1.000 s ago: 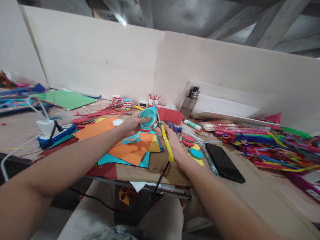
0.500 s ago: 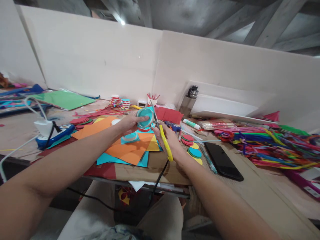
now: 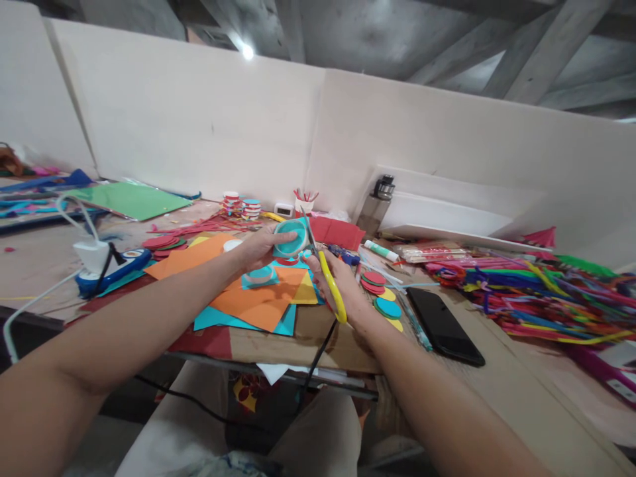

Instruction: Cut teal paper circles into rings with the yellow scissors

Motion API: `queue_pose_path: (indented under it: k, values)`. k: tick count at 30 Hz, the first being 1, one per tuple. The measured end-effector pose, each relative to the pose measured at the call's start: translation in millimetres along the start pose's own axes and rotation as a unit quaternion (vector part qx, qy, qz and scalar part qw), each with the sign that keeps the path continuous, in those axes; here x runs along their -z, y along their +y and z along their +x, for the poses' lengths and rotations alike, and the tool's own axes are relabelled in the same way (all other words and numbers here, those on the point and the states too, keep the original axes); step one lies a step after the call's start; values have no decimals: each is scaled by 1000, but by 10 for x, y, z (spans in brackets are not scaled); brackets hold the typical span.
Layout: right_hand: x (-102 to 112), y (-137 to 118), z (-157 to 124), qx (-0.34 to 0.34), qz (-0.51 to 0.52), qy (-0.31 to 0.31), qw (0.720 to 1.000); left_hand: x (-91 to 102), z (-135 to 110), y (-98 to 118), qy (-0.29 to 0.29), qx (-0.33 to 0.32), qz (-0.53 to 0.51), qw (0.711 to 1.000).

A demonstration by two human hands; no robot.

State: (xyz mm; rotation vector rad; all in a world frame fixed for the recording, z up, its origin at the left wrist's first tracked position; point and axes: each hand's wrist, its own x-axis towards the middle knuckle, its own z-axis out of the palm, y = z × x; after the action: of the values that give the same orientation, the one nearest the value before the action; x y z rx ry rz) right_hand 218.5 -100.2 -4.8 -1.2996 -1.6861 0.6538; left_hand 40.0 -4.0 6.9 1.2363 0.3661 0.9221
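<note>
My left hand [image 3: 262,248] grips a white ring with blue paper [image 3: 291,240] across it, the thumb lying on the blue face. Yellow-handled scissors [image 3: 332,285] are in my right hand [image 3: 342,281], their blades pointing up and away, close along the ring's right side. Whether the blades touch the paper I cannot tell. Below the hands, another white ring on a blue paper piece [image 3: 260,277] rests on orange sheets [image 3: 253,305]. A blue sheet [image 3: 283,324] sticks out from under them.
To the right lie red paper discs [image 3: 373,278], blue discs [image 3: 387,306] and a black phone [image 3: 444,326]. Bundled pipe cleaners [image 3: 527,291] fill the far right. A blue power strip [image 3: 114,271] with cables sits left. Behind are a bottle [image 3: 375,209], a glue stick [image 3: 381,250] and red paper [image 3: 335,232].
The view has shifted slightly. The ring in my left hand is turned a little, and its paper's corner beside the blades looks different. Both hands keep their hold.
</note>
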Motion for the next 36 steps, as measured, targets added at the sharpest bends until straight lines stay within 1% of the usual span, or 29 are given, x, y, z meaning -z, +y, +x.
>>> queue_pose_path:
  k: [2,6,9,11,15,20,24,28,33,36]
  values:
    - [-2,22,7,-20,45,16,999,-3,1,-35,-5,17,-14,1000]
    - [8,48,16,-48,130,61,988,-41,-3,-84,-42,44,-33,998]
    - [19,75,15,-43,117,80,989,-103,-22,-90,-30,39,-39,998]
    - [19,91,5,-32,104,78,991,-139,-32,-86,-3,32,-43,999]
    - [-11,55,-36,-26,127,51,990,-158,-22,-88,44,28,-69,996]
    - [-55,-22,-76,-62,162,40,984,-136,11,-117,90,50,-117,988]
    - [-70,-15,-89,-82,218,31,972,-141,19,-131,101,73,-165,978]
    - [-83,-15,-107,-111,244,32,963,-171,27,-137,112,87,-180,973]
    - [-88,1,-113,-99,241,23,965,-208,29,-139,104,63,-193,974]
    - [-84,0,-107,-100,241,20,965,-182,23,-133,100,37,-197,975]
